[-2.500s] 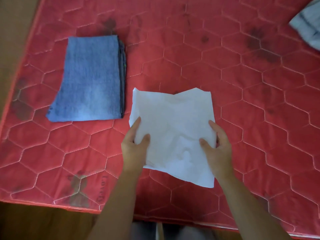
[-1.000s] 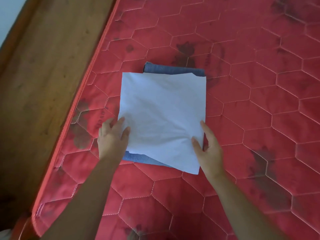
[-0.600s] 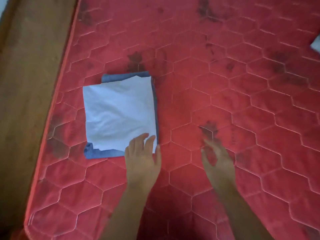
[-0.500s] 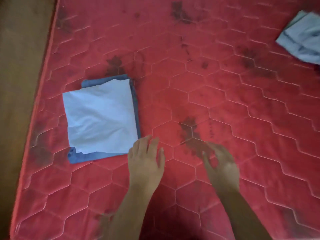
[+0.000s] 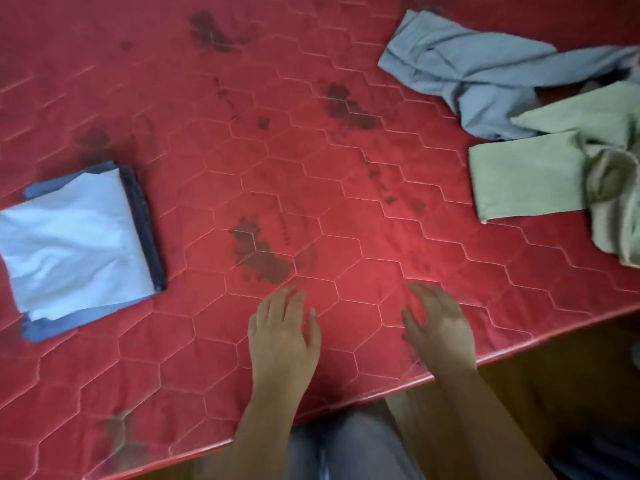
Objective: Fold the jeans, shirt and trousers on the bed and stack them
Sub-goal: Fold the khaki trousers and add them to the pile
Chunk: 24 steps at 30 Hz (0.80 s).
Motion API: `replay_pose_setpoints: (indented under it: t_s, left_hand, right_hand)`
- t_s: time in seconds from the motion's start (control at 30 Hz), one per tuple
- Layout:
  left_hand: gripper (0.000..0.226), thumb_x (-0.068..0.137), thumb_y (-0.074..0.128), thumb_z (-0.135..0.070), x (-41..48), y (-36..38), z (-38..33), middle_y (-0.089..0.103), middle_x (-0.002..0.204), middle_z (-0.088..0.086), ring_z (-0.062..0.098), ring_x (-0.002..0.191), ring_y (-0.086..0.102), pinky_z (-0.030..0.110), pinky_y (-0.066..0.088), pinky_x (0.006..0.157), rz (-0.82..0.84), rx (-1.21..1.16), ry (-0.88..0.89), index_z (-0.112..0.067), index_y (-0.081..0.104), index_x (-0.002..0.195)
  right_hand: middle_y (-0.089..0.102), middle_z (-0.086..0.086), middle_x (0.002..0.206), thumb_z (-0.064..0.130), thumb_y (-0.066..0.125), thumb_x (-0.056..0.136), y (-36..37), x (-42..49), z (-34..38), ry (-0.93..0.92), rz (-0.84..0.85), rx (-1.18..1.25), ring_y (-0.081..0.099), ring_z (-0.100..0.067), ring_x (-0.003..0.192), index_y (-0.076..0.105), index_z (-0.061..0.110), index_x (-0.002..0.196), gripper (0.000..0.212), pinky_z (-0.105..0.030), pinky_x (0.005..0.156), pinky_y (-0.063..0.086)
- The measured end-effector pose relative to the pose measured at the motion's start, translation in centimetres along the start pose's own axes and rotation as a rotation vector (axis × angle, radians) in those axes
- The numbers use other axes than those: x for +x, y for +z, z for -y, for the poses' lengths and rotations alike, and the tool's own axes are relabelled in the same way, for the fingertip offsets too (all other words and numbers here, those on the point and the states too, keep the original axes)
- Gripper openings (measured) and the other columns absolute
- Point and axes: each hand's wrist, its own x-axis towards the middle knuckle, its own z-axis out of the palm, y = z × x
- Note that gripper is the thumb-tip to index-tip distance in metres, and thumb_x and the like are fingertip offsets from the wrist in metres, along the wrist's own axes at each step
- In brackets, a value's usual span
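Observation:
A folded white shirt (image 5: 74, 244) lies on top of folded blue jeans (image 5: 147, 233) at the left of the red mattress (image 5: 311, 161). At the far right, grey-blue trousers (image 5: 485, 74) lie crumpled, and pale green trousers (image 5: 533, 178) lie unfolded just below them. My left hand (image 5: 282, 329) and my right hand (image 5: 438, 322) hover over bare mattress near the front edge, both empty with fingers spread. Both hands are well apart from the stack and from the trousers.
The mattress is quilted in hexagons with dark stains. Its front edge (image 5: 450, 372) runs diagonally across the lower right, with a wooden frame (image 5: 571, 393) beyond it. A grey-clad leg (image 5: 349, 452) shows at the bottom.
I carried the folded white shirt left, laid it on the jeans and let go. Both hands have since moved right, away from the stack, and the view swung to show the trousers.

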Motion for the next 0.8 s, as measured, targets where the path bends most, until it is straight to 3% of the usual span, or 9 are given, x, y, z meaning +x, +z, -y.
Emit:
replay_pose_setpoints:
  t_s: [0.1,0.23,0.43,0.57,0.8]
  left_hand:
    - [0.038,0.083,0.041,-0.029,-0.1,0.8,-0.3,0.066,0.104,0.008,0.029,0.096,0.063,0.041,0.049,0.079,-0.007,0.012,0.025,-0.008,0.067,0.100]
    - [0.040,0.085,0.039,-0.030,0.9,1.3,-2.1,0.065,0.108,0.007,0.028,0.102,0.060,0.042,0.046,0.084,-0.014,0.002,0.041,-0.008,0.066,0.104]
    - [0.038,0.086,0.040,-0.029,2.5,3.6,-8.4,0.064,0.110,0.006,0.026,0.104,0.058,0.040,0.043,0.089,-0.009,-0.057,0.149,-0.009,0.064,0.108]
    - [0.037,0.085,0.040,-0.028,3.6,7.5,-13.6,0.064,0.109,0.008,0.028,0.101,0.060,0.041,0.047,0.085,0.018,-0.091,0.235,-0.008,0.064,0.107]
    - [0.038,0.083,0.042,-0.026,7.6,16.5,-26.4,0.064,0.105,0.012,0.031,0.095,0.061,0.041,0.050,0.081,0.123,-0.135,0.297,-0.005,0.063,0.106]
  right_hand:
    - [0.066,-0.014,0.108,0.007,0.073,0.074,-0.7,-0.4,-1.6,0.060,-0.051,0.028,0.063,-0.034,0.096,0.065,0.005,0.109,0.036,-0.044,0.078,0.051]
    - [0.062,-0.013,0.115,0.012,0.067,0.081,-1.4,-1.2,-3.2,0.152,-0.078,0.090,0.056,-0.034,0.106,0.062,0.008,0.116,0.035,-0.044,0.084,0.047]
    - [0.065,-0.013,0.107,0.014,0.064,0.083,-4.2,-1.4,-7.0,0.176,-0.239,0.140,0.059,-0.035,0.100,0.063,0.007,0.112,0.030,-0.045,0.078,0.051]
    - [0.066,-0.013,0.105,0.022,0.058,0.081,-5.4,0.1,-12.6,0.213,-0.253,0.123,0.062,-0.035,0.096,0.063,0.007,0.111,0.034,-0.044,0.074,0.054]
    - [0.065,-0.018,0.104,0.007,0.069,0.079,-9.8,6.4,-25.4,0.275,-0.280,0.098,0.061,-0.038,0.096,0.061,0.003,0.114,0.036,-0.047,0.073,0.055]
